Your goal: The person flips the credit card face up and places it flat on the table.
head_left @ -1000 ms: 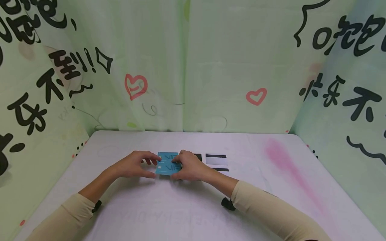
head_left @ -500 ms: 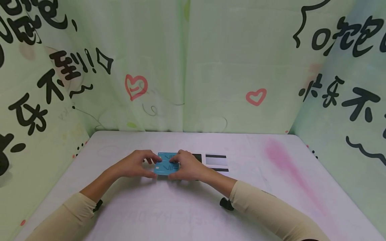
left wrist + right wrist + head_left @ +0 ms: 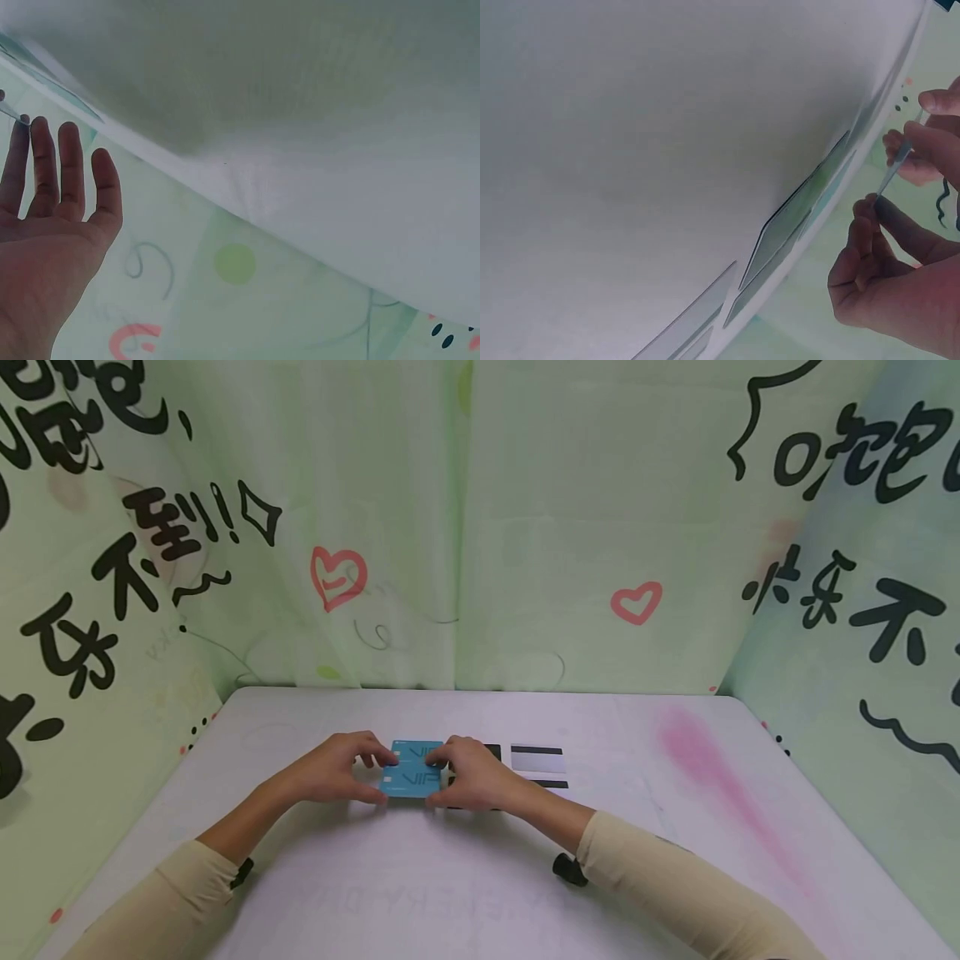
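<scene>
A blue card (image 3: pixel 412 779) printed "VIP" is raised off the table between my hands, its face toward the head camera. My left hand (image 3: pixel 330 772) pinches its left side, thumb at the lower corner and index finger at the upper edge. At its right side, my right hand (image 3: pixel 480 777) holds it by thumb and index fingertips. Directly beyond it, a second blue card (image 3: pixel 416 749) shows the same lettering. Seen edge-on in the right wrist view, the held card (image 3: pixel 895 171) is a thin sliver. The left wrist view catches the left hand's extended fingers (image 3: pixel 71 161).
White cards with black stripes (image 3: pixel 537 760) lie on the white table (image 3: pixel 465 877), right of my right hand. Black cards (image 3: pixel 493 750) are partly hidden behind that hand. Printed fabric walls (image 3: pixel 540 527) rise at the back and both sides.
The held blue card has shifted slightly left. My right hand moved a little left, then back right; the left hand has barely moved.
</scene>
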A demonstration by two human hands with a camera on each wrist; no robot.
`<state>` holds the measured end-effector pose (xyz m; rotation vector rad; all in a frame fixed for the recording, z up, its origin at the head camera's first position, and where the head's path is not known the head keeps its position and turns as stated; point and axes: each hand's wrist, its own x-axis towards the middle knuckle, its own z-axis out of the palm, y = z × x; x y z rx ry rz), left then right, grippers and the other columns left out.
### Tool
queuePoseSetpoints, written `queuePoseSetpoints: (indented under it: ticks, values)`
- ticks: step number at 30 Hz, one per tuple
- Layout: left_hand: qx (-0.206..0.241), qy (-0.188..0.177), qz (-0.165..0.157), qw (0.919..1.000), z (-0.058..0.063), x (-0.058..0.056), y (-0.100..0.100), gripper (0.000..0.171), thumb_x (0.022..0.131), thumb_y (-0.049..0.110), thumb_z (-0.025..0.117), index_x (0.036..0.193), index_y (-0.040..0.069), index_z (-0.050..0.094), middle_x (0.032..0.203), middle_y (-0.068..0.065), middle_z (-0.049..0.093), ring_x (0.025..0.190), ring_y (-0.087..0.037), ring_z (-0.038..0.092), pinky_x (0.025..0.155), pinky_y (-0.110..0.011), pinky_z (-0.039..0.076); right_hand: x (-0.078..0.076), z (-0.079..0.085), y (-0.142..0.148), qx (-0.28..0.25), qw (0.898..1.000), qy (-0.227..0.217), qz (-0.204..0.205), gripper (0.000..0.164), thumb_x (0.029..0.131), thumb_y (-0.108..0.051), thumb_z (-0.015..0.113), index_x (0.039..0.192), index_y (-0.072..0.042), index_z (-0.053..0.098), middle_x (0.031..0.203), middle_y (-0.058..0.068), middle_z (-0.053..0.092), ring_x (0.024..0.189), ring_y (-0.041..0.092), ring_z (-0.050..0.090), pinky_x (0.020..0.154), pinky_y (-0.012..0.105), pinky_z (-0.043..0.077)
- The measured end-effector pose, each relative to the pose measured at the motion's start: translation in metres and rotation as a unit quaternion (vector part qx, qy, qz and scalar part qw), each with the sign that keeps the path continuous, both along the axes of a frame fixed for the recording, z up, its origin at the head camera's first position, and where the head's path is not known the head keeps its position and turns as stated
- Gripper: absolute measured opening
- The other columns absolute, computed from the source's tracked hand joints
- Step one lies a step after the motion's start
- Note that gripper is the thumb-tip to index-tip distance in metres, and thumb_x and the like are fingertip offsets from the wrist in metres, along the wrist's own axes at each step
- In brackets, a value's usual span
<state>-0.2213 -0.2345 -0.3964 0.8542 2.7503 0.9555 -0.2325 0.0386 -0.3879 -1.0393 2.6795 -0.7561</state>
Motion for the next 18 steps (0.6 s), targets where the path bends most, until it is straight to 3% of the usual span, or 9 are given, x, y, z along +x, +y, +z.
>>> queuePoseSetpoints:
  ticks: [18]
  values:
    - [-0.024,-0.013,0.0,0.9996,-0.0022,-0.0032,0.0011,0.049,0.077,0.029,0.092,0.12,0.012,0.077,0.11,0.003,0.071,0.102,-0.025,0.063,0.087,-0.042,0.053,-0.005,-0.0047,0.0002,0.017,1.0,0.011,0.01,0.049,0.083,-0.025,0.084,0.126,-0.003,0.074,0.115,0.01,0.074,0.111,0.024,0.067,0.099,0.039,0.051]
